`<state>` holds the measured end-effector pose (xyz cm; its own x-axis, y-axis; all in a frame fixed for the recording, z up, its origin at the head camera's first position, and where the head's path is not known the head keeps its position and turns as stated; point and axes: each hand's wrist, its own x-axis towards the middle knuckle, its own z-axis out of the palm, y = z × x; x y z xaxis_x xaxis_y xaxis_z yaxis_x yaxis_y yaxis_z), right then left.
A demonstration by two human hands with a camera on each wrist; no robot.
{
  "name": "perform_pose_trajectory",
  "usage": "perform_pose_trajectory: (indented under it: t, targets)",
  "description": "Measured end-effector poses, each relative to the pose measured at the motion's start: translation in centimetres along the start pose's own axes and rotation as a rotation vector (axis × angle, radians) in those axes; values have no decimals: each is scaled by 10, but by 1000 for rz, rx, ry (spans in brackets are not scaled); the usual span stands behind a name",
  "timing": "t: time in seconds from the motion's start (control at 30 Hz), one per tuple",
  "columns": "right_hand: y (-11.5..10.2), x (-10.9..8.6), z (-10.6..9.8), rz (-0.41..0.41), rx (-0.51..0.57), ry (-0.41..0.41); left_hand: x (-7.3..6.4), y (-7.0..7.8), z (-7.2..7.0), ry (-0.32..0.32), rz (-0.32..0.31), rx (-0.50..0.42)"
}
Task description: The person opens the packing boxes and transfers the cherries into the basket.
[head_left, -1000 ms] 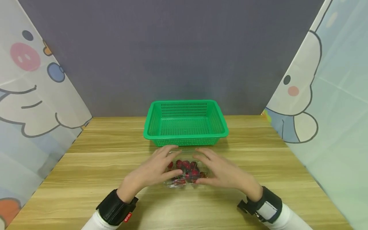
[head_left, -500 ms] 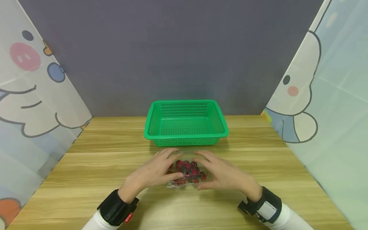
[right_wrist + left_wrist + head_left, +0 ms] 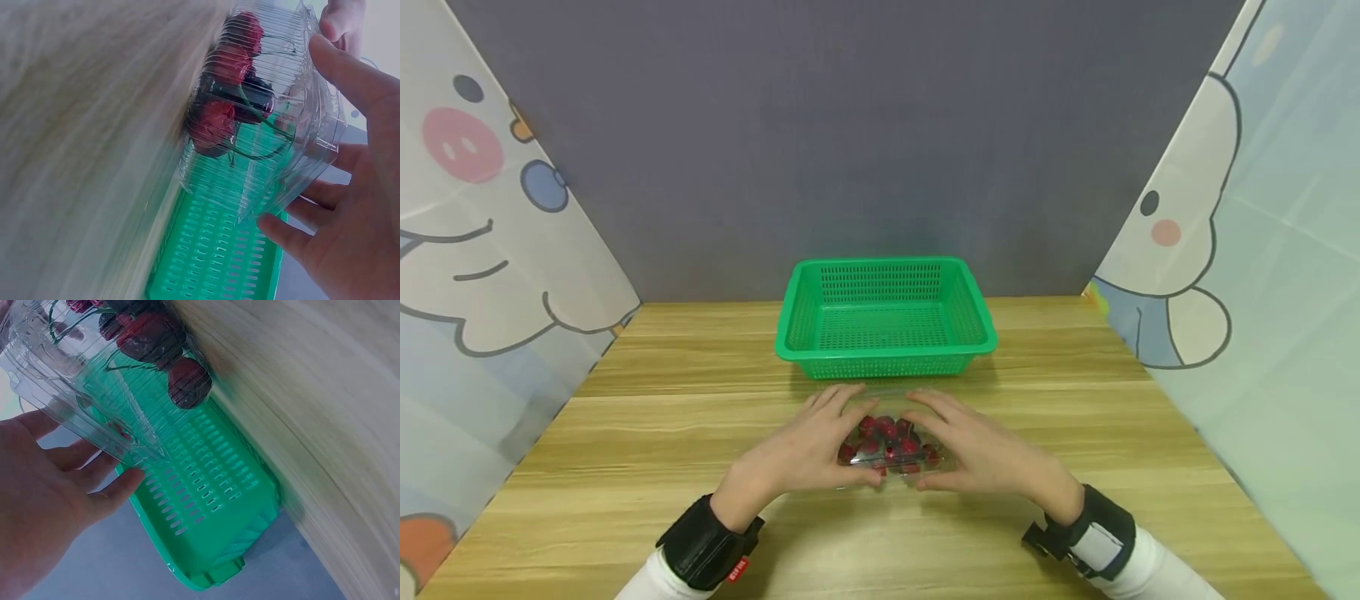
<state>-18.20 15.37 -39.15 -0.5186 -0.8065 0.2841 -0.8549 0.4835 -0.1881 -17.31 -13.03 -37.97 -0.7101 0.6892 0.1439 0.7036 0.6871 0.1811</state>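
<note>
A clear plastic clamshell box with several dark red cherries inside sits on the table in front of the green basket. My left hand grips its left side, thumb at the near edge and fingers along the far edge. On the right side, my right hand holds the box the same way. Fingertips meet the box's rim in the left wrist view. In the right wrist view, the thumb and fingers spread around the rim, and green stems show through the plastic.
Just behind the box stands a green perforated plastic basket with nothing in it. A dark grey panel rises behind the wood-grain table. Cartoon-printed sheets flank both sides.
My left thumb has slid nearer to me, from over the lid to the box's front edge. The right thumb has also shifted slightly nearer. The basket stays put.
</note>
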Motion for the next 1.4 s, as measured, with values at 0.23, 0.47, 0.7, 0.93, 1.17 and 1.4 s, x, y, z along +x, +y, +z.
perform_pose_trajectory:
  t: [0.23, 0.47, 0.7, 0.93, 1.17, 1.4]
  targets:
    - [-1, -2, 1, 13, -1, -3, 2, 0, 2, 28, 21, -9]
    - [-2, -3, 2, 23, -1, -5, 2, 2, 1, 24, -1, 8]
    - [-3, -2, 3, 48, 4, -16, 0, 3, -1, 21, -18, -5]
    - [-2, -3, 5, 119, 28, -45, -2, 4, 1, 6, -44, 9]
    - [-1, -3, 6, 197, 97, -61, -2, 3, -1, 9, -50, 57]
    - [-3, -2, 5, 311, 256, -84, -2, 3, -2, -5, -66, 49]
